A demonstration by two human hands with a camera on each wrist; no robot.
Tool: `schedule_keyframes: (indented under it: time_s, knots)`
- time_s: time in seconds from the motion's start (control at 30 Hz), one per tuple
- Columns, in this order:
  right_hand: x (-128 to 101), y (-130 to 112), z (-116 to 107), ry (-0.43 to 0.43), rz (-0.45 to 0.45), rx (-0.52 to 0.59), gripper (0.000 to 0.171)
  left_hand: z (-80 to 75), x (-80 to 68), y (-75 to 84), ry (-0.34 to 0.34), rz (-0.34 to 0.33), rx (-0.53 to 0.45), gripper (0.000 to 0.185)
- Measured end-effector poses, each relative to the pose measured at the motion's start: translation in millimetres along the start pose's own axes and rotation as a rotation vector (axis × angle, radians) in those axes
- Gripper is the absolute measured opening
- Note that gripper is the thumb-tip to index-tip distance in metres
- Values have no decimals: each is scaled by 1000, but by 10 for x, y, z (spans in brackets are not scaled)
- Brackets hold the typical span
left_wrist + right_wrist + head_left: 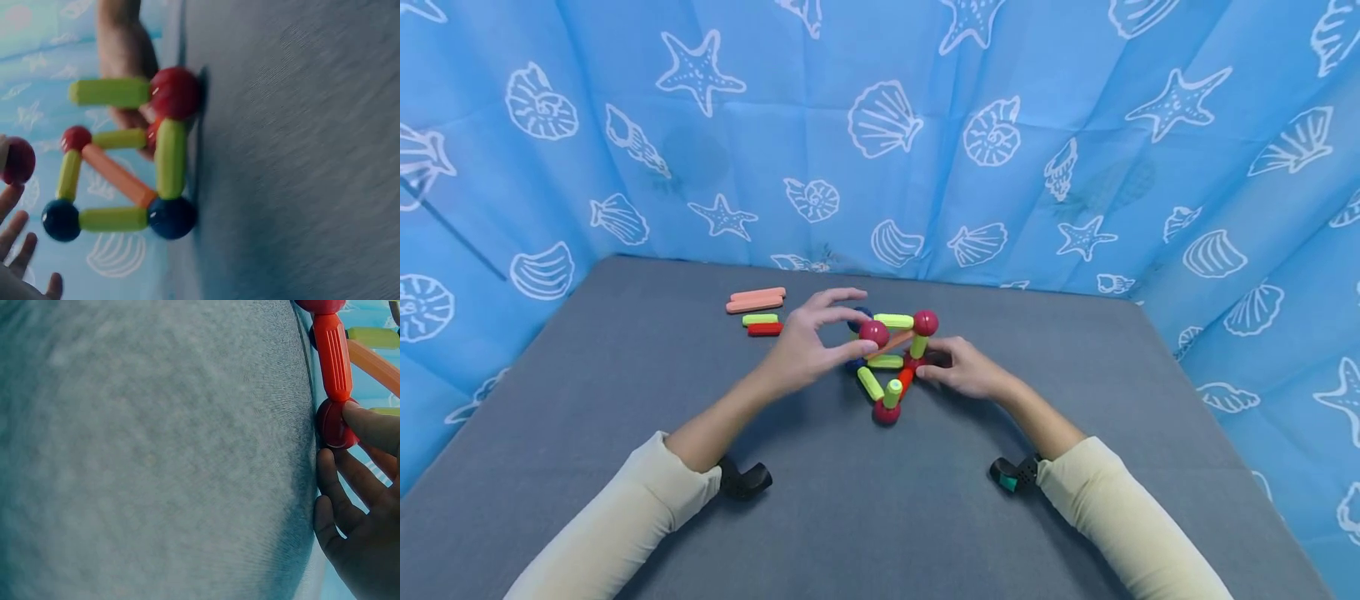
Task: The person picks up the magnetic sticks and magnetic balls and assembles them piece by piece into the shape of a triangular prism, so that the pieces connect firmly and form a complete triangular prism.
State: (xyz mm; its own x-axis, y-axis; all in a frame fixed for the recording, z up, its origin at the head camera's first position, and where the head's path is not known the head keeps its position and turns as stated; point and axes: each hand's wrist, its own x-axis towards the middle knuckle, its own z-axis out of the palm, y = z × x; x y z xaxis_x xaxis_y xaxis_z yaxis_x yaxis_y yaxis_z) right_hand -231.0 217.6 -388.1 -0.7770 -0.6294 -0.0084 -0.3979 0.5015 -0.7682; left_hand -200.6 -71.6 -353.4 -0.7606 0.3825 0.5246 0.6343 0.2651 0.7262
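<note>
Plastic rod-and-ball magnetic frame sits mid grey worktop. Left hand pinches loose dark-red ball; right hand grips base corner ball. Light, stiff, joints prob pop apart; hold at balls.

loose sticks left of the frame, on the table

A frame of green, orange and red rods joined by red and blue balls stands on the grey table; one red ball is held at its top.
</note>
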Motion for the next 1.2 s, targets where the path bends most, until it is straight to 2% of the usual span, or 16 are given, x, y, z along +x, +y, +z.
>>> schedule_keyframes:
  time_s: [0.17,0.33,0.57,0.73,0.87,0.97,1.2]
  knots:
    - [-3,-10,1,-8,28,22,35,104,-102,25,-83,81,68,36]
    - [-8,-15,1,-12,30,29,35,195,-131,49,-136,129,147,35]
    - [-10,-25,1,-20,43,58,37,254,-124,81,-139,165,212,36]
    - [-8,-25,-1,-25,47,63,37,231,-140,76,-135,155,211,37]
    - [-11,-25,-2,-21,44,49,36,125,-151,50,-106,119,174,41]
    - [-9,-21,-5,-20,45,39,35,-27,-154,-33,-60,67,156,38]
    - [-7,-29,-6,-24,46,36,37,-494,-224,-477,50,-101,234,21]
